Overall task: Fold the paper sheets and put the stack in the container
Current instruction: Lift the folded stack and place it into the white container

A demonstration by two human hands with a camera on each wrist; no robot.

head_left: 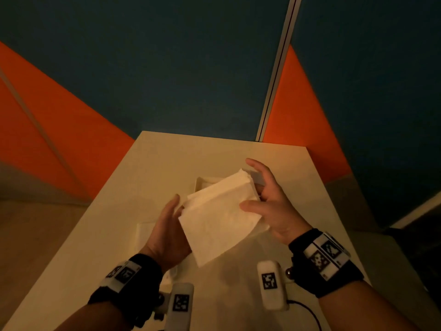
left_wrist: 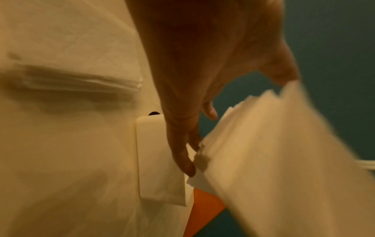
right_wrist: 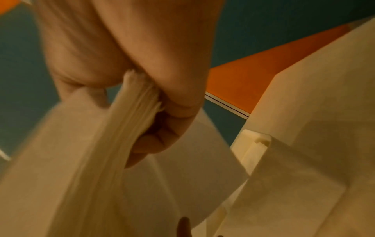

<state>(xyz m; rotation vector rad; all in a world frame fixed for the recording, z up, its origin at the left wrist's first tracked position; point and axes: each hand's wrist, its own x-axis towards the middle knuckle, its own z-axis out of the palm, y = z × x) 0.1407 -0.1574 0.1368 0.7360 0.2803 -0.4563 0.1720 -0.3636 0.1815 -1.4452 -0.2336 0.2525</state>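
Observation:
A stack of folded white paper sheets [head_left: 219,218] hangs tilted above the table, between my two hands. My right hand [head_left: 259,199] grips its right edge, thumb on top and fingers underneath; the right wrist view shows the layered paper edge [right_wrist: 131,128] pinched in that hand [right_wrist: 154,121]. My left hand [head_left: 173,211] lies with straight fingers against the stack's left edge, and its fingertips [left_wrist: 189,168] touch the paper stack [left_wrist: 274,160]. Just behind the stack stands the white container [head_left: 206,181], partly hidden by it. The container also shows in the left wrist view [left_wrist: 158,160] and in the right wrist view [right_wrist: 255,144].
More white paper [head_left: 145,235] lies flat on the beige table [head_left: 167,158] under my left wrist, seen as a layered pile [left_wrist: 81,83]. Orange and dark blue partition walls [head_left: 167,68] stand behind the table's far edge.

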